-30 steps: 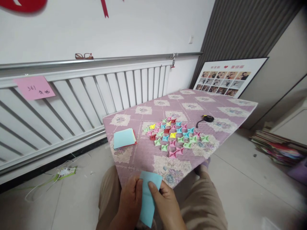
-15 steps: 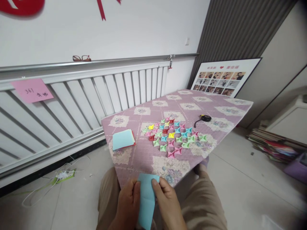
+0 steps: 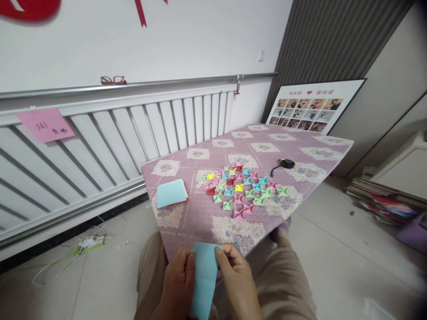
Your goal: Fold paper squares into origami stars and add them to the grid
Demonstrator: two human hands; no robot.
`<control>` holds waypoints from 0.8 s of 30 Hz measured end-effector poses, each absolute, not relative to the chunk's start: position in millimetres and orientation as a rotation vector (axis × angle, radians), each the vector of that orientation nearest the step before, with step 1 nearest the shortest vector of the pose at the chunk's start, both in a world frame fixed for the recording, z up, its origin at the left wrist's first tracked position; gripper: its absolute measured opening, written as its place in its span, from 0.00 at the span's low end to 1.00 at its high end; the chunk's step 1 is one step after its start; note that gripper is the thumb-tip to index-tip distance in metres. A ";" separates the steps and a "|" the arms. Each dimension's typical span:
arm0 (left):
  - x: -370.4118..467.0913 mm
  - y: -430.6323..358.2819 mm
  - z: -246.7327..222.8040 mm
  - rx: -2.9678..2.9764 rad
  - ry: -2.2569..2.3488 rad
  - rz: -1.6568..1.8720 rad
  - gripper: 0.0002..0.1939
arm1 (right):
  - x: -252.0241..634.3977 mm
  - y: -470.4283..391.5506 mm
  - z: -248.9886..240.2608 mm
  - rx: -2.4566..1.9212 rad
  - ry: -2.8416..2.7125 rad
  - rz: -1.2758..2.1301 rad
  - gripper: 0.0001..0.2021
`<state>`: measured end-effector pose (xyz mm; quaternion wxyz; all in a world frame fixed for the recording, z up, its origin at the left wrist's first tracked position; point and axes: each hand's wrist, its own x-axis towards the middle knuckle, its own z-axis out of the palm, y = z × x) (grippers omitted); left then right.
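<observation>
A folded sheet of light blue paper [image 3: 204, 278] hangs between my hands, over the near edge of the table. My left hand [image 3: 179, 282] pinches its left edge near the top. With thumb and fingertips, my right hand [image 3: 237, 278] grips its upper right corner. The lower end of the paper runs out of view. Beyond my hands, several small folded paper shapes [image 3: 238, 188] in pink, green, blue, yellow and red lie in rows on the tablecloth. A stack of paper sheets [image 3: 171, 194], light blue on top, lies to their left.
The table has a purple floral cloth [image 3: 196, 218]. A black coiled tape measure [image 3: 287, 164] lies at its right. A white radiator [image 3: 150, 129] runs behind, with glasses [image 3: 114, 80] on the pipe above. A power strip [image 3: 91, 243] with cables lies on the floor.
My right thumb and fingers have shifted slightly right and curled more at the paper's upper right corner. The left hand stays nearly still.
</observation>
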<state>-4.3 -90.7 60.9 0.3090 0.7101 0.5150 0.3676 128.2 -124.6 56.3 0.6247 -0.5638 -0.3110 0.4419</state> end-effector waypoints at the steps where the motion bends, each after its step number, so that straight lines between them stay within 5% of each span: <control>1: -4.4 -90.7 60.7 1.875 1.364 0.970 0.17 | 128.8 -124.3 56.9 -1.294 -0.700 1.004 0.17; 24: -9.5 -81.4 61.5 1.882 1.431 1.022 0.15 | 120.5 -122.3 45.6 -1.263 -0.825 1.249 0.23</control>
